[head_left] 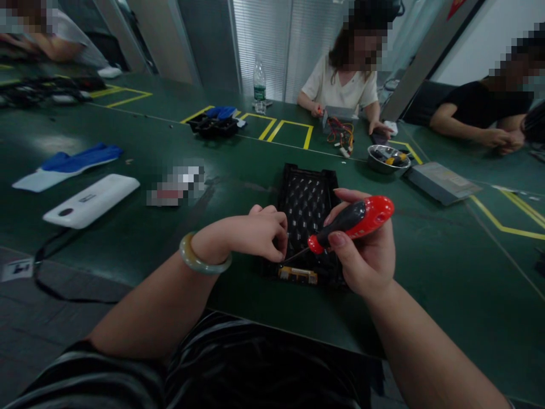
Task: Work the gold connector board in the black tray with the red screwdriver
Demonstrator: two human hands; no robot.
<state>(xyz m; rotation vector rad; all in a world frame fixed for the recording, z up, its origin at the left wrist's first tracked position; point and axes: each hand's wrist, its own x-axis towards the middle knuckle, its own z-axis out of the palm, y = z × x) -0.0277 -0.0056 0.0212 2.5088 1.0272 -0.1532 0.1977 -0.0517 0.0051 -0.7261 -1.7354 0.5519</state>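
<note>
My right hand [370, 255] is closed round a red and black screwdriver [351, 223]. Its thin shaft slants down to the left, the tip meeting the near left corner of a black panel [309, 204] with a grid of openings. A small yellowish circuit board [298, 275] lies along the panel's near edge, just right of the tip. My left hand [261, 232], with a bangle on the wrist, is at the panel's left edge beside the tip. Its fingers are curled together, and whatever they may pinch is hidden.
To the left lie a white device [91, 200] and a blue and white glove [70, 165]. A metal bowl [387, 159] with parts and a flat grey metal piece [443, 183] are on the right. A bottle [259, 85] stands farther back. People sit across the green table [170, 142].
</note>
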